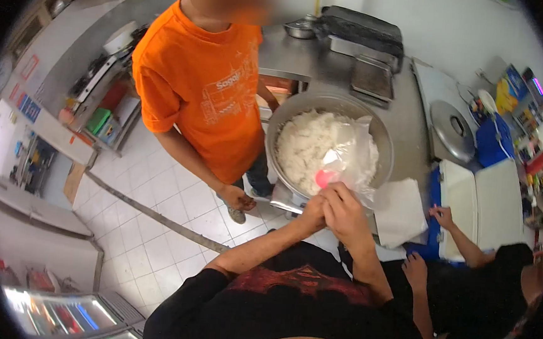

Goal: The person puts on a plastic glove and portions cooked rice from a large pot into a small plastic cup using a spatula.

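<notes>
Both of my hands meet at the near rim of a large metal pot [384, 130] full of white rice [308, 140]. My right hand [345, 214] is closed, its fingers pinched at the near end of a clear plastic bag [353, 151] that spreads over the rice. Pressed against it, my left hand [311, 216] is closed too; its fingertips are partly hidden, so what they grip cannot be made out. A round pink thing [325, 177] shows just beyond my fingertips; its kind is unclear.
A person in an orange shirt [205, 83] stands left of the pot. Another in black [489, 304] reaches toward an open cooler [459, 189] on the right. White sheets [400, 213] lie beside the pot. Behind are a metal tray [372, 79] and a pot lid [452, 128].
</notes>
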The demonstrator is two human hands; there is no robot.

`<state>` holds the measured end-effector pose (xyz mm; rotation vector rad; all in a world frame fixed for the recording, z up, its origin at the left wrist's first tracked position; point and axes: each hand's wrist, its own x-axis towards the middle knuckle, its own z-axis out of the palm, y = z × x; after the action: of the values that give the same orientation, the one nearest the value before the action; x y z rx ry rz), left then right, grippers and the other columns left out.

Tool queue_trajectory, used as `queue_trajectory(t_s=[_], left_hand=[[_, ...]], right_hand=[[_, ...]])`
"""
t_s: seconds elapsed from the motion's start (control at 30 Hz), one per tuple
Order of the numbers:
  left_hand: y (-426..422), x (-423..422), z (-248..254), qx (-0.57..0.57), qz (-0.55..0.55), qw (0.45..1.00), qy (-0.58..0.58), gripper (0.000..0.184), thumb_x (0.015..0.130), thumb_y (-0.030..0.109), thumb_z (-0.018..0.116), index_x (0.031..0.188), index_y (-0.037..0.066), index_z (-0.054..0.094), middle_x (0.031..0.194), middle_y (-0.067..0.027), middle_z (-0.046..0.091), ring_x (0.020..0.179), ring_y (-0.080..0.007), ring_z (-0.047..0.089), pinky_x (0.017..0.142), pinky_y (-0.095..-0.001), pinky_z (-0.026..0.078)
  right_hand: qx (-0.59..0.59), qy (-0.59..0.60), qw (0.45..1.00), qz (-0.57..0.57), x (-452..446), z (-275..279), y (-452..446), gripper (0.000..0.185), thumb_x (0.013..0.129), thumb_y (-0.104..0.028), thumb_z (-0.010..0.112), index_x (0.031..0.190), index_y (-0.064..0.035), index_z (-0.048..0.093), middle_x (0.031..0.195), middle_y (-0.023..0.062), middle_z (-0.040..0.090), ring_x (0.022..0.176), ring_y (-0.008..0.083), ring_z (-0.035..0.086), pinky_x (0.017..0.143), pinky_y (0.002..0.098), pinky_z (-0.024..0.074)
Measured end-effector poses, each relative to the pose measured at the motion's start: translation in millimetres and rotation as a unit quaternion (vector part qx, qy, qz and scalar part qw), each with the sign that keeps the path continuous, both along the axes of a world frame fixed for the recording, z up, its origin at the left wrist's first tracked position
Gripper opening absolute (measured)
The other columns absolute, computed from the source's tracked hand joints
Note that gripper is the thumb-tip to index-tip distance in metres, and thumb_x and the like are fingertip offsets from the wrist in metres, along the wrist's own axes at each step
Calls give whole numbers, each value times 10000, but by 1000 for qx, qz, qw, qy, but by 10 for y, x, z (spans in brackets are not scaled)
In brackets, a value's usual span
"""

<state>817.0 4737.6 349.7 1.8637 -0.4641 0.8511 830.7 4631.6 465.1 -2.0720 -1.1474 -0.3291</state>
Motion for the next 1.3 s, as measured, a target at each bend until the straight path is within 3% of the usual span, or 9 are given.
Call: queue_trajectory(t_s=[0.17,0.23,0.37,0.5,0.6,0.73,0.87,0.97,1.3], left_hand=[[109,241,35,-289,-111,934,180,220,862,74,594,1062,-11,629,958,-115,676,926,-267,651,779,-380,532],[137,334,97,-312,-80,915,244,403,997,310,484,1270,19,542,1168,-103,622,1022,-201,615,880,-352,519],[326,257,707,-551,-288,711,329,658,998,536,353,1412,25,383,1332,-122,520,1144,-215,566,930,-350,489],[333,242,650,-508,-322,742,294,604,1011,474,404,1383,-2,425,1293,-117,560,1111,-207,585,941,-331,474],[387,283,551,-412,-146,861,259,461,1020,328,457,1337,-6,488,1222,-95,602,1056,-195,603,915,-318,486],[458,445,402,-571,-168,771,227,312,1005,194,479,1240,6,566,1172,-89,622,1049,-189,613,871,-313,515],[557,319,586,-612,-384,671,167,675,991,574,298,1430,67,373,1386,-165,474,1278,-278,476,1065,-434,396],[518,347,605,-558,-354,723,203,903,863,781,154,1514,161,237,1512,-147,313,1385,-315,319,1144,-489,264],[675,518,709,-524,-317,751,247,893,823,838,165,1545,326,47,1580,-89,167,1322,-294,310,1116,-503,237]], right_hand=[[23,-98,995,12,51,208,52,251,741,-19,685,982,-14,614,1061,148,582,932,336,602,818,405,498],[84,-168,982,-12,37,136,29,293,706,-25,716,980,-13,614,1052,147,574,917,344,589,815,408,493],[105,-192,970,-108,95,-92,18,360,654,-19,742,991,-17,616,1030,143,556,917,352,549,818,429,472],[86,-163,974,-132,236,-222,89,244,657,-4,716,892,-31,657,939,107,585,895,314,549,796,426,458],[120,-163,973,-109,271,-290,87,211,665,4,706,870,-25,666,890,93,600,862,315,557,801,427,451],[77,-160,981,-74,215,-203,180,200,665,15,698,860,-15,666,853,82,611,821,301,568,760,416,445],[104,-178,977,-58,167,-149,347,193,663,1,678,853,-22,652,852,106,619,821,300,587,756,403,432],[102,-158,982,-32,164,-121,412,193,667,8,676,857,-20,658,854,93,615,802,278,592,739,409,443],[117,-117,986,31,311,-161,444,211,660,67,649,861,13,618,813,132,564,728,311,573,652,413,466]])
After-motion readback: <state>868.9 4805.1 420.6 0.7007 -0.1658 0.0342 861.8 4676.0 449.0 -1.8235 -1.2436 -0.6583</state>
